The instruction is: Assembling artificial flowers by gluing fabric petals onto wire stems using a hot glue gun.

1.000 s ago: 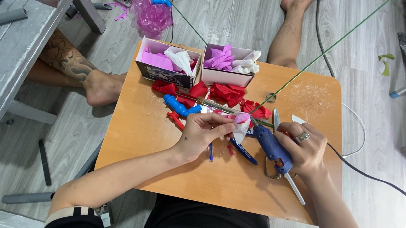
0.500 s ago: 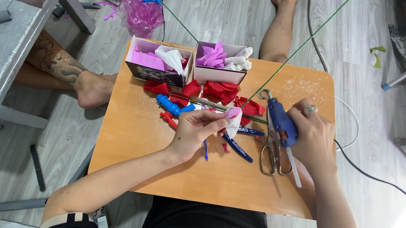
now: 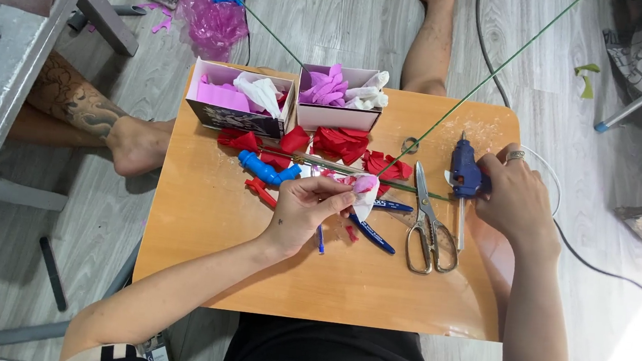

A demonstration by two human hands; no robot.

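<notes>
My left hand [image 3: 309, 209] pinches a small pink and white paper flower bud [image 3: 365, 191] fixed on a thin green wire stem [image 3: 471, 93] that runs up to the right. My right hand [image 3: 518, 193] rests on the blue glue gun [image 3: 464, 173], which stands on the wooden table [image 3: 208, 217] at the right. Grey scissors [image 3: 428, 224] lie between my hands. Red paper petals [image 3: 344, 145] are scattered behind the bud.
Two open cardboard boxes [image 3: 244, 102] [image 3: 338, 104] with pink, purple and white paper stand at the table's back. A blue tool [image 3: 265, 170] and blue pens [image 3: 372, 235] lie near my left hand. Another person's bare feet [image 3: 136, 143] rest by the table's left side and a leg [image 3: 431, 42] beyond its back edge.
My right hand carried the glue gun away from the bud to the right and set it upright on the table. My left hand still holds the bud.
</notes>
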